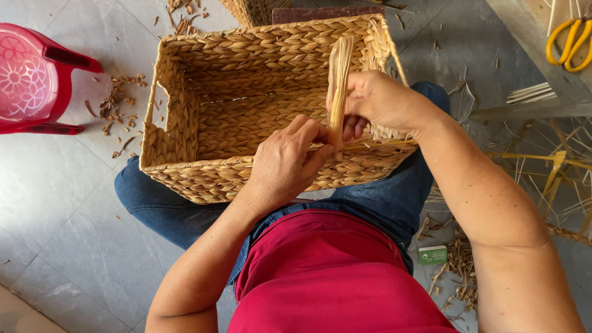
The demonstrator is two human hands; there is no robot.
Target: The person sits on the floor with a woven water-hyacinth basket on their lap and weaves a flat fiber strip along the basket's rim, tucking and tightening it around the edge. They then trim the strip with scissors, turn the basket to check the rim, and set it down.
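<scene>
The right hand (379, 102) was closed around a flat bundle of pale straw strips (338, 86), holding it upright over the near rim of the basket (246, 98), while the left hand (288, 161) rested on that same rim with its fingers curled and its thumb pressed against the foot of the bundle. The basket, a large rectangular one of braided straw, sat across the person's lap on blue jeans (166, 209), open side up and tilted a little away; the strips stood at its right-hand near corner, reaching up above the rim. Below it showed a red shirt (333, 277). On the grey tiled floor (49, 203) to the left stood a red plastic stool (34, 77), with brown straw scraps (117, 105) scattered beside it. To the right lay loose yellow straws (549, 166), and yellow-handled scissors (570, 40) rested on a raised surface at the top corner. A small green box (432, 254) lay on the floor near the person's right side, among more scraps.
</scene>
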